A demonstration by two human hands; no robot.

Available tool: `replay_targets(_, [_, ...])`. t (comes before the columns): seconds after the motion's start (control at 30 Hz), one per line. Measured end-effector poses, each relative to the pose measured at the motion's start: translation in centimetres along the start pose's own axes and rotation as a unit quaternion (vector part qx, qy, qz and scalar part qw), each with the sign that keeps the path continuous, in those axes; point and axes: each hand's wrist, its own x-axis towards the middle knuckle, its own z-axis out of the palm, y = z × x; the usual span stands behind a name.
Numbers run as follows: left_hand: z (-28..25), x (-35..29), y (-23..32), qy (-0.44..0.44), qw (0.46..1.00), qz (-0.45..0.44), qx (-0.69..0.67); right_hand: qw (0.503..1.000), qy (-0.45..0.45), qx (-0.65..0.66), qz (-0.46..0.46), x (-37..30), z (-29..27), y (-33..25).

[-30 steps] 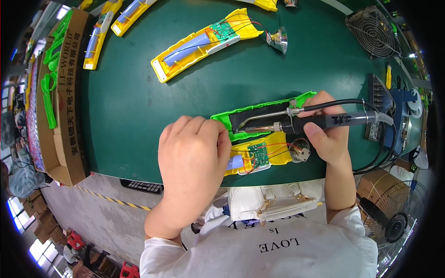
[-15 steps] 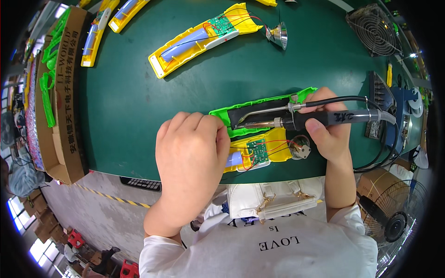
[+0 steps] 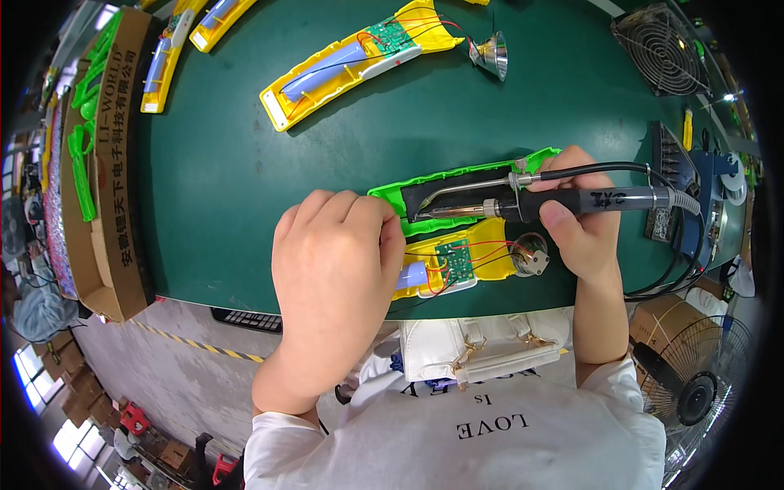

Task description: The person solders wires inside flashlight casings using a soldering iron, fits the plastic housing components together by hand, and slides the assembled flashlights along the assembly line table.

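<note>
My right hand (image 3: pixel 581 245) grips a soldering iron (image 3: pixel 629 198) with a thin metal tube clamped along it. Its tip points left, down at the left end of a black flat insert in a green plastic shell (image 3: pixel 445 176). Beside that end, my left hand (image 3: pixel 335 253) is closed in a pinch; its fingertips and whatever they hold are hidden behind the hand. Nearer to me lies an open yellow flashlight housing (image 3: pixel 492 253) with a green circuit board (image 3: pixel 454 261), a lilac battery (image 3: pixel 412 276) partly hidden by my left hand, and a round lamp reflector (image 3: pixel 531 255) on red and black wires.
Another open yellow housing (image 3: pixel 298 104) with a lamp reflector (image 3: pixel 490 57) lies farther off. More yellow housings (image 3: pixel 155 98) sit far left, beside a cardboard box (image 3: pixel 122 245) holding green parts. At right are a square fan (image 3: pixel 660 49) and a blue solder stand (image 3: pixel 710 180).
Both hands hold nearly the same place, with the iron's tip still at the shell's left end. The iron's handle has turned slightly, and the whole view has shifted a little.
</note>
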Motion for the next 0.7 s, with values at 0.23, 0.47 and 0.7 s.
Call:
replay_targets(0.23, [-0.1, 0.1, 0.1, -0.001, 1.000, 0.000, 0.003, 1.000, 0.005, 0.013, 0.009, 0.0, 0.0, -0.1])
replay_targets(0.47, [-0.2, 0.1, 0.0, -0.004, 1.000, -0.002, 0.005, 0.996, 0.039, 0.081, -0.008, -0.2, -0.3, 0.1])
replay_targets(0.7, [-0.3, 0.1, 0.2, -0.010, 1.000, -0.008, 0.003, 0.982, 0.172, 0.073, 0.032, -0.2, -0.6, -0.6])
